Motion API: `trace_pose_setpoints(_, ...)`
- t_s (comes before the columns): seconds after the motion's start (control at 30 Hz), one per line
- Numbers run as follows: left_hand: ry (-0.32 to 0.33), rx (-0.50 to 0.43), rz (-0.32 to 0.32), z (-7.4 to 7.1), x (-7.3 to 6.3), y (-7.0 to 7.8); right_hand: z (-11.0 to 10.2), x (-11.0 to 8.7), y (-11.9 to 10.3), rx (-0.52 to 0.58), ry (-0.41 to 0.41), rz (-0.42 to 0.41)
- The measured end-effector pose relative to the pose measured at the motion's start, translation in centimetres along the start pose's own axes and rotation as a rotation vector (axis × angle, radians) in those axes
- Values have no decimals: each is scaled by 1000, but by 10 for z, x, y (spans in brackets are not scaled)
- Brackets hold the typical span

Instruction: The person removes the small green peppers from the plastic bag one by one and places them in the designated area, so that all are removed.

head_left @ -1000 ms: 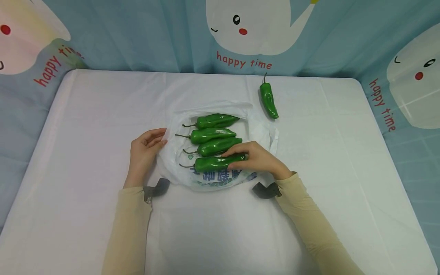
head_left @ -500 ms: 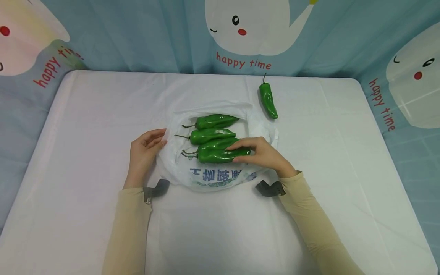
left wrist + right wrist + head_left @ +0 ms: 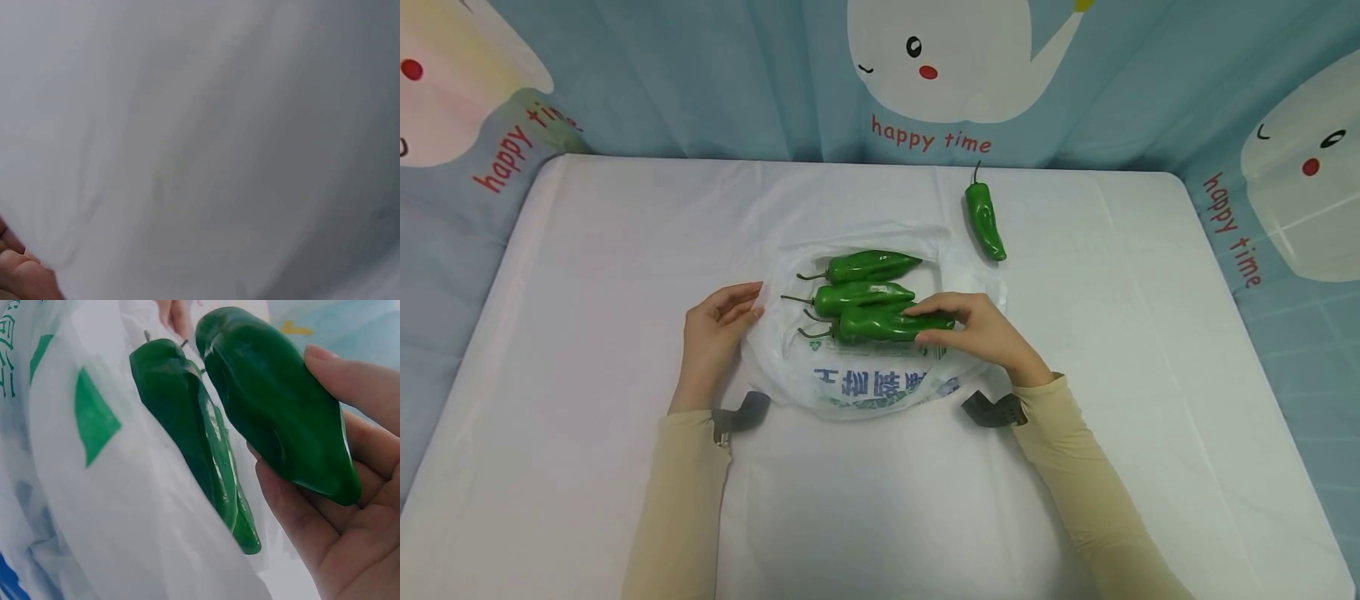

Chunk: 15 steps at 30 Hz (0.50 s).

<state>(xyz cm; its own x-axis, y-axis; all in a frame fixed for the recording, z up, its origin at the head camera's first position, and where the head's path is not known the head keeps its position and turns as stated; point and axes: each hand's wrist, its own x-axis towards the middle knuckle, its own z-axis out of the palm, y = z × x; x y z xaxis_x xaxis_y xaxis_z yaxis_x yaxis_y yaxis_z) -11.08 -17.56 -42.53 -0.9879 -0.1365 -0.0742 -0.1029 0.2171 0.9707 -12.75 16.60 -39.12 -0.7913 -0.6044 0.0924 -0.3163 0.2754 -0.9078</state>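
A white plastic bag [image 3: 775,367] with blue and green print lies spread and open mid-table. My left hand [image 3: 718,325] holds its left edge between thumb and fingers; in the left wrist view the bag [image 3: 187,150] hides most of the scene. My right hand [image 3: 973,337] pinches a long green pepper [image 3: 269,400] near its tip end, thumb on one side and fingers on the other. That pepper is raised and overlaps another one, mostly hidden in the head view. Two more green peppers, one at the back [image 3: 872,266] and one in front of it [image 3: 857,297], lie in the bag, stems leftward.
One more green pepper [image 3: 984,218] lies apart on the white tablecloth [image 3: 1112,333], behind and right of the bag. A blue curtain [image 3: 760,75] with cartoon prints hangs along the table's back edge and both sides.
The right hand has moved the front pepper up and away from the body, slightly right, over the neighbouring pepper, uncovering the bag's print. The left hand stays at the bag's edge.
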Motion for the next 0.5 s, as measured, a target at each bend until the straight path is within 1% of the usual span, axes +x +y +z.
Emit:
trace_pose_setpoints(0.13, 3, 6, -5, 0, -1, 2, -2, -1, -1, 20, 35, 18)
trace_pose_setpoints(0.33, 3, 16, -22, 1, -2, 2, -6, -3, 0, 50, 109, 44)
trace_pose_setpoints(0.5, 0, 13, -19, 0, -2, 2, -10, -3, 2, 71, 155, 35)
